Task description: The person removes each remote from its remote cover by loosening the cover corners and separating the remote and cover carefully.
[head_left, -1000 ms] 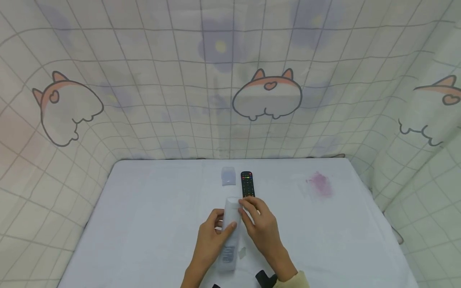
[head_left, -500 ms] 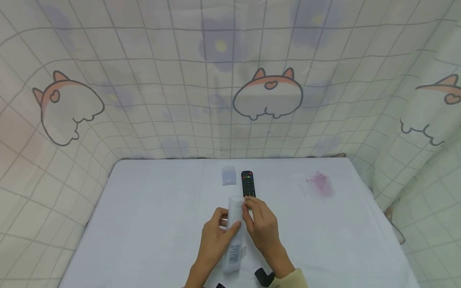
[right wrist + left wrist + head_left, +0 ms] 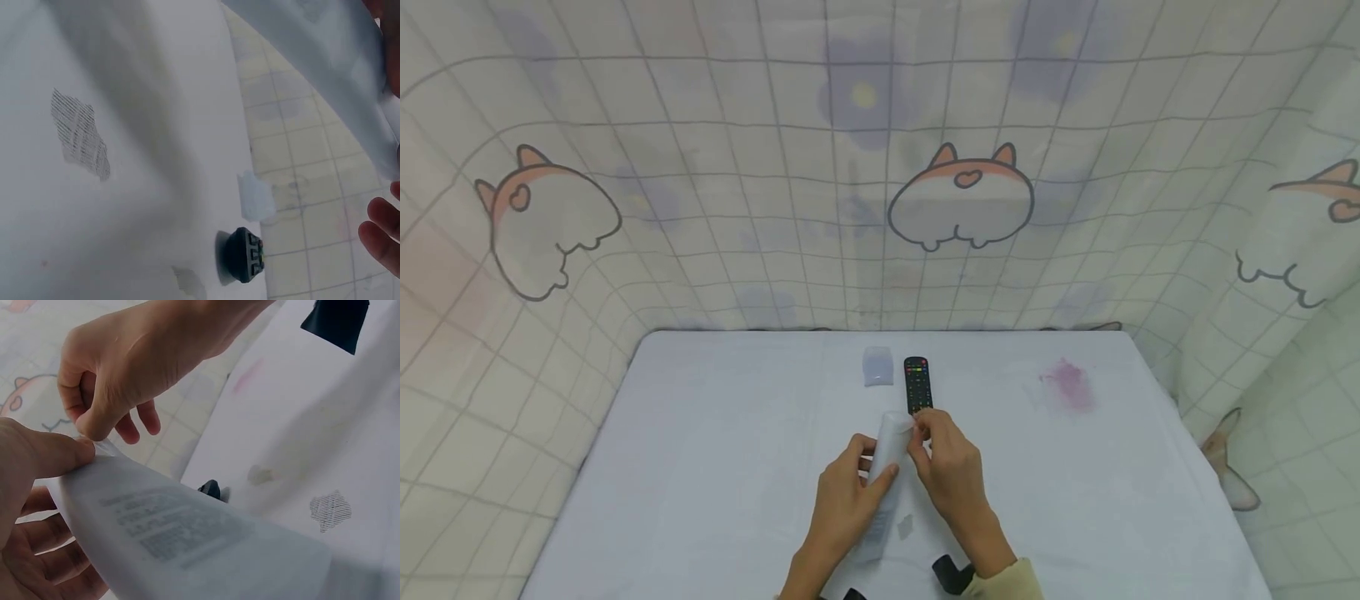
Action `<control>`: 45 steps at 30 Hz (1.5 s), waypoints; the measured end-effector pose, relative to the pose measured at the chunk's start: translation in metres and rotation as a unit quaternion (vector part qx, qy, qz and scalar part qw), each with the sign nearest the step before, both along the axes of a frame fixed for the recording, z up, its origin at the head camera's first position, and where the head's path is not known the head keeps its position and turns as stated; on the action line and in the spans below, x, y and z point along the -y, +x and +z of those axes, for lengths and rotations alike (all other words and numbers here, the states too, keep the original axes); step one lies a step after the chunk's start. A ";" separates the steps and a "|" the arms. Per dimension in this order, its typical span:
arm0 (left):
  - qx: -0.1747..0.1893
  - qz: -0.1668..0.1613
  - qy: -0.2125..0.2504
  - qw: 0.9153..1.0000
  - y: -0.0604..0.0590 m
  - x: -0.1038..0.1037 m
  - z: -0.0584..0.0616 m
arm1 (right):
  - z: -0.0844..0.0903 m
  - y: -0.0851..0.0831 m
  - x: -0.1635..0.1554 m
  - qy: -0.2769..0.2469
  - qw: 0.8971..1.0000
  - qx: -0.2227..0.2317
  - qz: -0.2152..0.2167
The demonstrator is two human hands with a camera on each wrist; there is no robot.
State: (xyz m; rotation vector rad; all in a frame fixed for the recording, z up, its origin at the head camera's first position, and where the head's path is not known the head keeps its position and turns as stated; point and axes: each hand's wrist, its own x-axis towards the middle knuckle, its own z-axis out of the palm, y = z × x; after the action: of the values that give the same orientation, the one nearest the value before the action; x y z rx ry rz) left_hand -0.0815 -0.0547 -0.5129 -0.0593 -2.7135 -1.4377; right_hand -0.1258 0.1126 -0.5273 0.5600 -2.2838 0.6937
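Observation:
A long, translucent white plastic sleeve (image 3: 895, 442) with printed text on its face tilts over the table between both hands. My left hand (image 3: 844, 500) grips it along its left side, thumb across the front. At its far, upper end my right hand (image 3: 953, 467) pinches the edge between thumb and fingertips. In the left wrist view the sleeve (image 3: 181, 525) fills the foreground, with the right hand (image 3: 134, 359) at its corner. Just beyond the right hand lies a black remote control (image 3: 917, 385), its near end overlapped by the fingers.
Left of the remote lies a small clear bluish packet (image 3: 878, 367). A pink stain (image 3: 1071, 383) marks the white tabletop (image 3: 715, 450). Near the right wrist is a black mount (image 3: 951, 575). A grey scrap-like patch (image 3: 906, 526) shows beside the sleeve. Patterned curtains (image 3: 760, 167) enclose the table.
The sleeve's far end has shifted slightly right and its near end has swung left, so it slants more. Its printed face has turned away from the head view. Both hands keep their hold.

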 end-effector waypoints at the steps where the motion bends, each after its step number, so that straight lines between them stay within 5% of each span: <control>1: -0.003 -0.001 -0.002 1.000 0.000 0.000 0.000 | 0.000 0.000 -0.001 -0.001 1.000 0.002 -0.003; 7: -0.021 -0.017 0.005 1.000 0.001 0.002 0.000 | 0.001 0.000 -0.004 -0.014 1.000 0.020 -0.011; 20: 0.024 -0.055 0.064 0.996 0.000 0.017 -0.004 | 0.002 0.001 -0.004 -0.037 0.998 0.043 0.010; 34: 0.080 -0.103 0.191 0.973 0.000 0.036 -0.010 | 0.003 0.003 -0.001 -0.035 0.998 0.048 0.034; 45: 0.102 -0.143 0.218 0.960 0.003 0.045 -0.012 | 0.000 0.004 0.001 -0.022 0.998 0.044 0.045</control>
State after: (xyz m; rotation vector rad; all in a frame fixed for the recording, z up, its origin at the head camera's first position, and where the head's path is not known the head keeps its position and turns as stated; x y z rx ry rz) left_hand -0.0786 -0.0999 -0.5252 -0.3044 -2.5406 -2.2079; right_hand -0.1215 0.1120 -0.5272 0.6257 -2.3299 0.8247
